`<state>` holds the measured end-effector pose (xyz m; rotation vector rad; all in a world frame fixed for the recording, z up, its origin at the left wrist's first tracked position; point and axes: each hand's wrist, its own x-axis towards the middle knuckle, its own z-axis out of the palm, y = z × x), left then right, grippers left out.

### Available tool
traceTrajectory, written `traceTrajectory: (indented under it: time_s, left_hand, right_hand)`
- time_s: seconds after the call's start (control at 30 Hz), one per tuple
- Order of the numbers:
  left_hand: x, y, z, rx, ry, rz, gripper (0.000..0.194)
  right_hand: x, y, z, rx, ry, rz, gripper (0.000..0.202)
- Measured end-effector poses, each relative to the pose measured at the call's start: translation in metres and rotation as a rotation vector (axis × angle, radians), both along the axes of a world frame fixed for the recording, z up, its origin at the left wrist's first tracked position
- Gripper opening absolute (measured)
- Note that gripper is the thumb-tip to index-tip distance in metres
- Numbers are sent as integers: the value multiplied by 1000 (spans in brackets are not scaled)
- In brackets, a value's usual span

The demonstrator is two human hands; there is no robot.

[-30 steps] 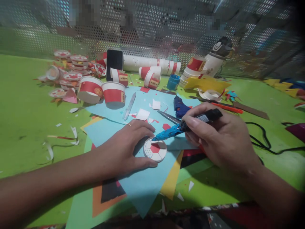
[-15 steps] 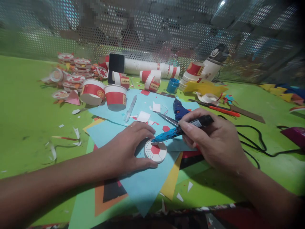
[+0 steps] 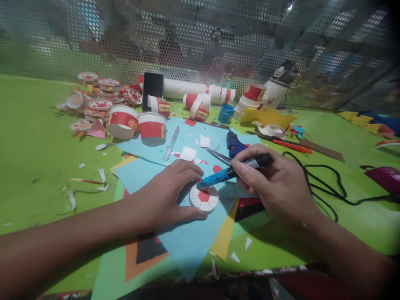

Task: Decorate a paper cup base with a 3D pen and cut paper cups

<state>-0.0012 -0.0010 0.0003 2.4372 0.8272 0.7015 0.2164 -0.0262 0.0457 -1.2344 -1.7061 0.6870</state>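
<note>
A small white paper disc (image 3: 208, 205) with a red hexagon in its middle and drawn lines lies on light-blue paper (image 3: 193, 246). Blue dots fill one section at its left. My left hand (image 3: 168, 191) curves round the disc's left side, thumb and fingers steadying its edge. In my right hand (image 3: 271, 179) is a marker pen (image 3: 218, 177), black at the back and smeared blue toward the front. Its tip meets the disc's upper left part. A grey pointed metal tool (image 3: 218, 156) juts out by the right fingers; whether they hold it I cannot tell.
Red-and-white paper cups (image 3: 152, 128) and a blue paint jar (image 3: 226, 113) stand beyond the papers. A blue glue gun (image 3: 234, 143), a clear pen-like tube (image 3: 171, 143) and an orange cutter (image 3: 292, 146) lie around. Decorated discs (image 3: 109, 85) are piled left; a black cord (image 3: 331, 191) loops at right.
My right hand has shifted slightly left, and the marker's tip moved a little left on the disc. My left hand and the disc stay put.
</note>
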Motion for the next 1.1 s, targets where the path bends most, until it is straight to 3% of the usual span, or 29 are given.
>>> traceTrajectory:
  time_s: [1.1]
  left_hand:
    - [0, -1, 2, -3, 21, 6, 47]
  right_hand:
    - [-5, -3, 3, 57, -60, 23, 5]
